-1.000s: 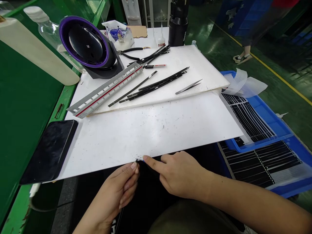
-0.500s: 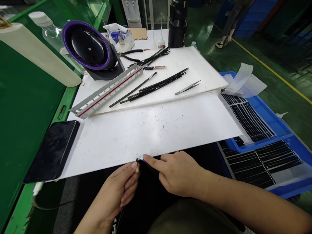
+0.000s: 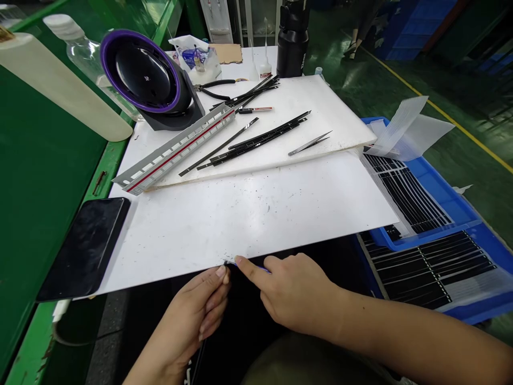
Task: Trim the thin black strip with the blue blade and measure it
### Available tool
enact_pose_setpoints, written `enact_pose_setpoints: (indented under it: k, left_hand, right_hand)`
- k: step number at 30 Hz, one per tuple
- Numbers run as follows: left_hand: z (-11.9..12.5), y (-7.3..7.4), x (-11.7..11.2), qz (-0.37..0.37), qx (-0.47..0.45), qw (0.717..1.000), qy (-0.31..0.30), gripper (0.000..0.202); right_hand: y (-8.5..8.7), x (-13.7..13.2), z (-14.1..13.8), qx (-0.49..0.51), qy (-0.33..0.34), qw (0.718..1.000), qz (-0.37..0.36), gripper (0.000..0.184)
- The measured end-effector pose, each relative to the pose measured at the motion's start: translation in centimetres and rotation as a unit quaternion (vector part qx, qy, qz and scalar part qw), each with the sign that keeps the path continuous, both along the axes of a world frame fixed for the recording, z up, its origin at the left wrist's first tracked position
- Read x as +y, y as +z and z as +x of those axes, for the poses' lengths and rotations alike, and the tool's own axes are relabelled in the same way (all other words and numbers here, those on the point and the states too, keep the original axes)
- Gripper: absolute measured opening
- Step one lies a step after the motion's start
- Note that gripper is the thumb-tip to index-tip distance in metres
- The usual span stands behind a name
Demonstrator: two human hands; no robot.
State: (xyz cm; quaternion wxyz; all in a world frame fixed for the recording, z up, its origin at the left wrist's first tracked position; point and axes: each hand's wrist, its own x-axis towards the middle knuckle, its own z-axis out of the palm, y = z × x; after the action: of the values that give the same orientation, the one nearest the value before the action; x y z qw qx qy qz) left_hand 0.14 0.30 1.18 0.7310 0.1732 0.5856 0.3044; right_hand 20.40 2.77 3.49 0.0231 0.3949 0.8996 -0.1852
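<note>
At the front edge of the white board (image 3: 256, 214), my left hand (image 3: 202, 302) is closed in a pinch. A tiny dark end (image 3: 225, 263) pokes out above its thumb and fingertip; the rest is hidden. My right hand (image 3: 298, 289) grips a slim blue-handled tool (image 3: 264, 269), its index finger stretched along it toward the left fingertips. The tool's thin tip meets or nearly meets the dark end; its exact kind is mostly covered by the hand. Small dark specks lie on the board just beyond the fingertips.
A foam slab (image 3: 332, 112) carries black strips (image 3: 260, 136), tweezers (image 3: 308, 143) and a slotted grey rail (image 3: 176, 152). Pliers (image 3: 216, 88), a purple-rimmed fan (image 3: 140, 75) and a black bottle (image 3: 292, 48) stand behind. A phone (image 3: 84, 248) lies left; blue trays (image 3: 465, 227) of strips sit right.
My right hand has shifted very slightly downward, and more of the blue handle shows. My left hand stays in place. A person's legs in the background have moved left.
</note>
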Motion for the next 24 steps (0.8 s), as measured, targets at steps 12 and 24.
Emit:
enact_pose_setpoints:
  k: [12,24]
  left_hand:
    - [0.4,0.8,-1.0,0.031,0.041,0.998,0.037,0.035]
    - [0.6,0.8,0.2,-0.012,0.000,1.000,-0.021,0.042]
  right_hand:
    - [-1.5,-0.9,2.8,0.100,-0.108,0.986,-0.076,0.065]
    - [-0.4,-0.2,1.3,0.100,-0.078,0.990,-0.055,0.058]
